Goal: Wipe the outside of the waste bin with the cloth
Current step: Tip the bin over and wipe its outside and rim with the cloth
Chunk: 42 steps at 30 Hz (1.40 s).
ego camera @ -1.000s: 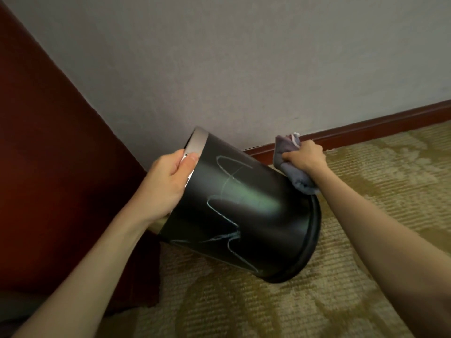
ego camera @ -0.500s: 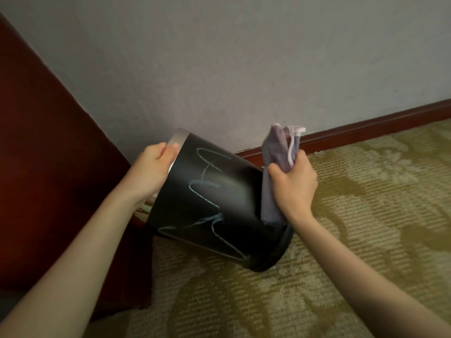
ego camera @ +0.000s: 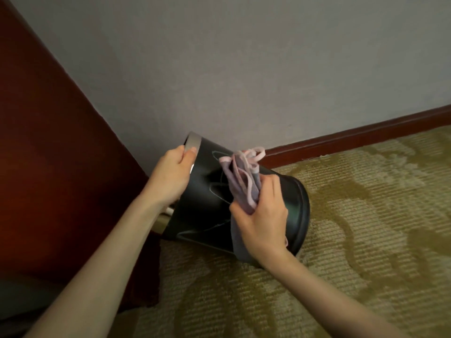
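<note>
While the black waste bin (ego camera: 288, 203) lies tipped well over on its side, its silver-banded rim points up and to the left toward the wall (ego camera: 244, 69) and its closed base faces down and to the right over the patterned carpet (ego camera: 353, 240). The bin sits between the two hands. The left hand (ego camera: 170, 176) grips it at the rim, thumb on the silver band and fingers curled round the edge, so that end is held by the hand. The right hand (ego camera: 264, 215) is clenched around a bunched grey-purple cloth (ego camera: 240, 186) with pale pink edging, and presses it against the bin's upper side wall, about midway along its length. Part of the cloth sticks up above the fingers in loose folds; another part hangs below the palm, across the wall toward the base. Faint light scribbled lines show on the dark wall (partly covered by the cloth). A dark red-brown panel (ego camera: 48, 167) fills the left side, and a reddish skirting board (ego camera: 366, 135) runs along the foot of the wall behind the bin.
</note>
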Each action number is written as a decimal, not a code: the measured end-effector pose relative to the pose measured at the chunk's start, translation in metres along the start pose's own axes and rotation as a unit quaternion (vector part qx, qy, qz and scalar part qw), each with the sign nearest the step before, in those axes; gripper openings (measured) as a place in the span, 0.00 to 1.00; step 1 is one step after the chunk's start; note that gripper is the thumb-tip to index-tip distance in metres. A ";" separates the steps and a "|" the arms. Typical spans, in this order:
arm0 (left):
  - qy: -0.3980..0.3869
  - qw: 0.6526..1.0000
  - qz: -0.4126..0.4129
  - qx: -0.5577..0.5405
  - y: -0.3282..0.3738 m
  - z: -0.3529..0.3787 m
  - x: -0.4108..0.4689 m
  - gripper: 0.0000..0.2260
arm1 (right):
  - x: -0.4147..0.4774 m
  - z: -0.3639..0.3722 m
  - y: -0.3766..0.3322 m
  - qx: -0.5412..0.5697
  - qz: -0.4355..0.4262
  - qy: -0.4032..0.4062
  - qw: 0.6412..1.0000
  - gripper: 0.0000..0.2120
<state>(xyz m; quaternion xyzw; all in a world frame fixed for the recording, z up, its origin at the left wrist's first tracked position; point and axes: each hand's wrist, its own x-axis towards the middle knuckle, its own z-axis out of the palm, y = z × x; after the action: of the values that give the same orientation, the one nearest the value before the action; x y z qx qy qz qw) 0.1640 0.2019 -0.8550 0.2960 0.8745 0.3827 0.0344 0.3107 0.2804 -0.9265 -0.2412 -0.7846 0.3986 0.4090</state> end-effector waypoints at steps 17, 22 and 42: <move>-0.040 0.997 0.072 0.002 0.021 0.011 -0.025 0.19 | 0.156 0.006 0.037 -0.068 0.265 -0.156 0.949 0.26; -0.055 0.996 0.055 -0.044 0.012 0.005 -0.029 0.19 | 0.167 0.011 0.046 -0.086 0.299 -0.218 0.925 0.25; -0.035 0.994 -0.045 -0.094 0.013 0.008 0.001 0.18 | 0.038 0.010 -0.026 -0.003 0.091 0.043 0.995 0.13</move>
<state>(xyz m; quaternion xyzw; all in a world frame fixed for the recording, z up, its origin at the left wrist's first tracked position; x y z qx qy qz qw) 0.1717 0.2145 -0.8509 0.2647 0.8455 0.4506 0.1099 0.2800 0.2881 -0.8915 -0.3296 -0.7421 0.4216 0.4036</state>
